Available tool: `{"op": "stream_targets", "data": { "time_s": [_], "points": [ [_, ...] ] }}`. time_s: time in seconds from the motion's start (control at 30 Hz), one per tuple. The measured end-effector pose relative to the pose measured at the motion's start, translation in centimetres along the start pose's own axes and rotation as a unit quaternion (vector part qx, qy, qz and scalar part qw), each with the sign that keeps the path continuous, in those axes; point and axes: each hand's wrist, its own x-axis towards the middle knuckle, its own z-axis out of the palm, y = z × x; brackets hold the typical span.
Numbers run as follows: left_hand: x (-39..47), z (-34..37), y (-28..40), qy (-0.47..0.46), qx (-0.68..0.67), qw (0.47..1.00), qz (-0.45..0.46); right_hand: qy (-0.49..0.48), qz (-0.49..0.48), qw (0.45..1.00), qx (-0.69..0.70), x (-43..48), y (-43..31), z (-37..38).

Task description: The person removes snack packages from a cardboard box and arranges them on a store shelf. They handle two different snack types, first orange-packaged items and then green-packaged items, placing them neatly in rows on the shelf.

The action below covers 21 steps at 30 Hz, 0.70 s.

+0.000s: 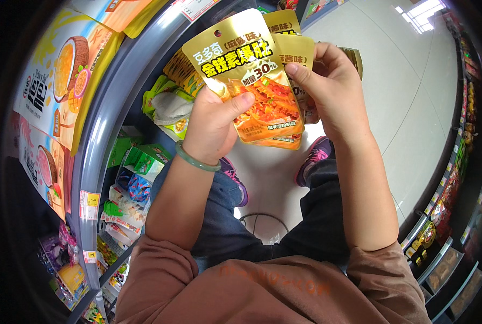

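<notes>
My left hand [220,121], with a green bangle at the wrist, grips a gold-and-orange snack pouch [261,97] by its lower left edge, thumb on the front. The lower edge of another pouch shows just beneath it. My right hand [326,77] pinches a similar gold pouch [301,48] between thumb and fingers, partly behind the first one. The top of a further gold pouch [283,22] shows behind these. The pouches overlap in front of me, printed faces up.
At the left, a store shelf with a curved grey edge [103,101] and price tags holds green packets [170,105], green boxes [148,158] and bagged snacks. Another stocked shelf [447,194] stands across the tiled floor [394,81] at the right. A wire ring lies between my legs.
</notes>
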Motion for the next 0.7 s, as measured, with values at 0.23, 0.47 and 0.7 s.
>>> {"op": "stream_targets", "data": {
  "time_s": [0.23,0.47,0.7],
  "points": [
    [0.3,-0.6,-0.3,-0.013,0.044,0.998,-0.037,0.092,-0.107,0.987,0.081,0.3,-0.1,-0.4],
    [-0.1,-0.5,-0.7,-0.007,0.070,0.997,-0.029,0.011,0.013,0.998,0.052,0.2,-0.6,-1.0],
    [-0.1,-0.4,-0.3,-0.009,0.076,0.997,0.001,-0.019,0.035,0.999,0.016,-0.1,-0.9,-1.0]
  ]
}}
